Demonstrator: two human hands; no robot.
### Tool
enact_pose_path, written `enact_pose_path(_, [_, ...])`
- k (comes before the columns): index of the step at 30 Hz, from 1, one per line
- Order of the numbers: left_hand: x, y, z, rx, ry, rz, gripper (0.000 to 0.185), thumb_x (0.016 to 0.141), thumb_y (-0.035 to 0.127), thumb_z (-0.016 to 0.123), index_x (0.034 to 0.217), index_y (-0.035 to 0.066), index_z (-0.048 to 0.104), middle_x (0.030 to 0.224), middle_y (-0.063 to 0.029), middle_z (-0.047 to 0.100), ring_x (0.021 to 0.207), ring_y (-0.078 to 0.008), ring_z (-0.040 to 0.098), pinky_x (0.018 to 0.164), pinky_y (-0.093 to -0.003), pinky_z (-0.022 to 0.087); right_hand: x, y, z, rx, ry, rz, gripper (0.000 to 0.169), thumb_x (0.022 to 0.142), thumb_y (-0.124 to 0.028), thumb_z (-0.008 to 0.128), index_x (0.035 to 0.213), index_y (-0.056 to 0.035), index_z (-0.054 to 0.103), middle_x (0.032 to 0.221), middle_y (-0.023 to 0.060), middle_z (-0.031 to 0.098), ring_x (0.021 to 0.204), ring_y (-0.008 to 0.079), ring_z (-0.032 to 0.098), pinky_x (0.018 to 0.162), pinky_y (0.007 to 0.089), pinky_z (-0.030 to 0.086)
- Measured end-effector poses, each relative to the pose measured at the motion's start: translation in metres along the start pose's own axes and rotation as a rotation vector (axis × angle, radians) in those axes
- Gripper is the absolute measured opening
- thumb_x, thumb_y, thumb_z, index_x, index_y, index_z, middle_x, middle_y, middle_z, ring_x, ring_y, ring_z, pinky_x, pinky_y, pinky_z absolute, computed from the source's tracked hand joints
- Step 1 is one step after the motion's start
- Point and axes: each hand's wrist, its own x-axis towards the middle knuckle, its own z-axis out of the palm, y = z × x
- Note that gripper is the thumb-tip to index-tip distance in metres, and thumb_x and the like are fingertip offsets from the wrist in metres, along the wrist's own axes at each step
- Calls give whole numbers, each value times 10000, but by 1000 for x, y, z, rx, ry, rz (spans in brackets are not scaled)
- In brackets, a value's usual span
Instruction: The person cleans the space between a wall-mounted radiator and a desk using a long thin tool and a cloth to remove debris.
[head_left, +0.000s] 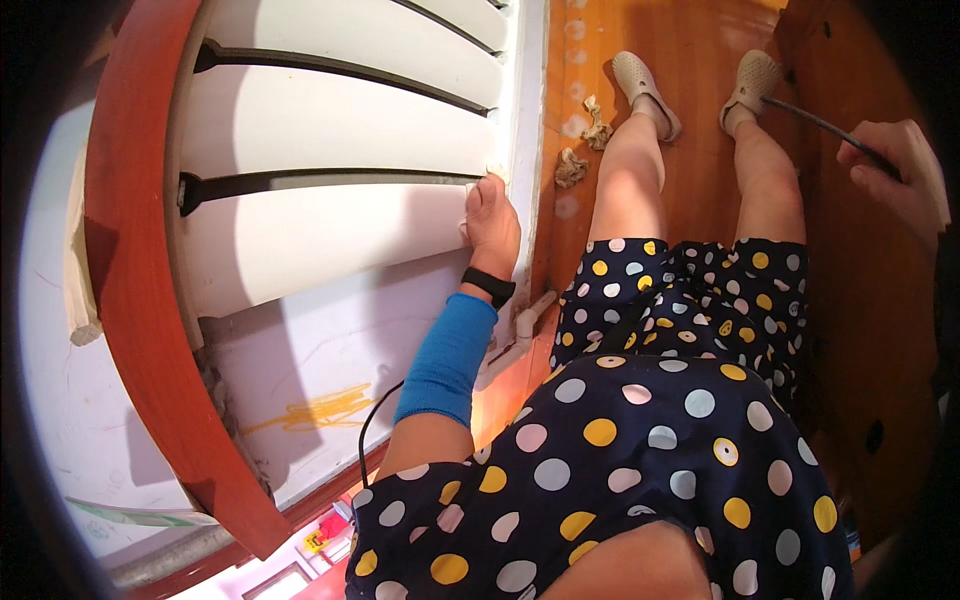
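My left hand (495, 229), with a black band at the wrist and a blue sleeve, is at the low end of a white radiator (337, 124). Its fingers close around a crumpled white tissue or cloth (498, 173), which shows at the fingertips beside the gap between two radiator sections. Most of that wad is hidden by the hand. Off to the right, my right hand (896, 169) grips a thin dark rod (817, 124), whose far end points towards my right shoe. Whether the rod is stiff or bendable, I cannot tell.
A reddish wooden shelf (135, 247) runs along the radiator's top. Two dirty crumpled wads, one brownish (571, 168) and one paler (598, 135), lie on the wood floor (697, 187) near my beige clogs (637, 82). A white pipe (523, 330) bends beside the wall with yellow scribbles (322, 409).
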Motion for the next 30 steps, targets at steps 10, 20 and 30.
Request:
enact_pose_path(10, [22,16,-30,16,-302,-66,109,832,117,540,806,75,637,951,-61,493,930,-235,445,821,-325,369,18,-49,-47,264,-245,98,187,879,-132,665,998,11,659,714,22,604,671,61,529,596,230,448])
enact_pose_path(20, [-55,-10,-32,-793,-85,-173,84,899,87,469,940,34,520,902,-156,512,836,-350,536,758,-460,444,10,-33,-32,261,-152,169,137,845,-86,644,948,4,643,696,39,586,643,83,518,584,240,435])
enact_pose_path(30, [-58,-14,-38,-628,-52,120,69,810,68,522,817,24,575,892,-107,498,894,-275,521,795,-367,468,16,-24,-29,261,-227,235,101,776,-12,606,877,-12,613,709,67,555,641,139,520,599,280,425])
